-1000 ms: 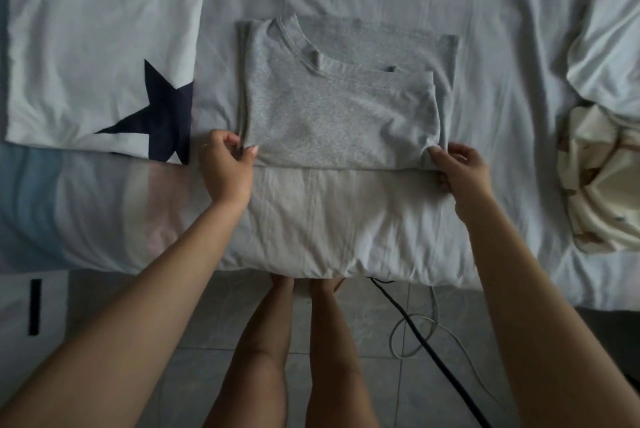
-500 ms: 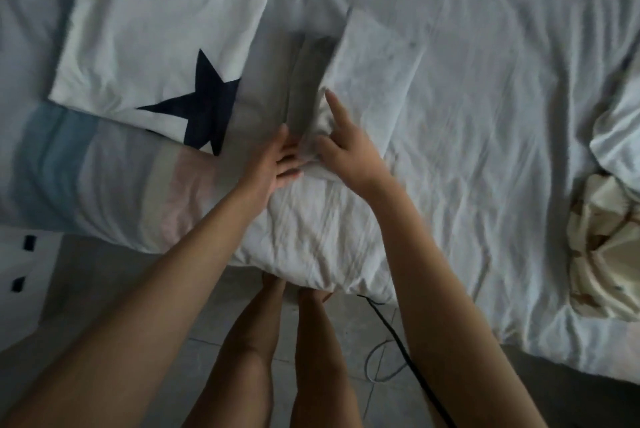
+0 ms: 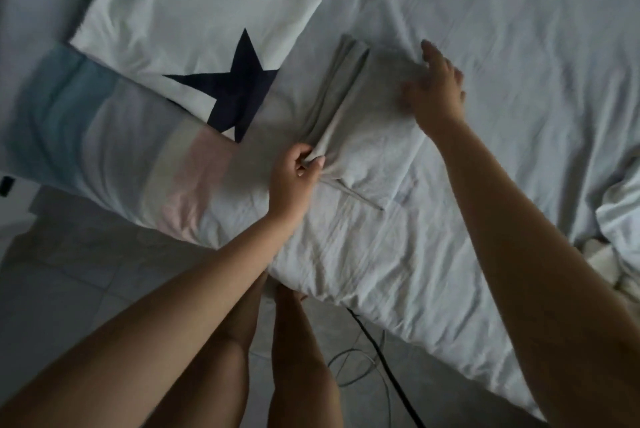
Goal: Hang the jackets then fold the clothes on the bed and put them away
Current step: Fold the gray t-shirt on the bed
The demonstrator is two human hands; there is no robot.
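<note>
A grey T-shirt (image 3: 363,122) lies folded into a narrow bundle on the bed (image 3: 519,46), near its front edge. My left hand (image 3: 294,174) pinches the shirt's near left corner between thumb and curled fingers. My right hand (image 3: 434,88) rests flat on the far right part of the bundle with its fingers spread; it is blurred. The stacked layers of the fold show along the bundle's left side.
A white garment with a dark star (image 3: 228,88) lies flat to the left of the shirt. A pastel striped bedcover (image 3: 104,136) hangs over the bed's left front edge. Crumpled cloth (image 3: 620,219) sits at the right edge. Cables (image 3: 377,348) lie on the tiled floor by my legs.
The grey shirt, lying open as a wide rectangle a second ago, was folded over sideways into a narrow bundle. My right hand moved across to press its far side; the view shifted left.
</note>
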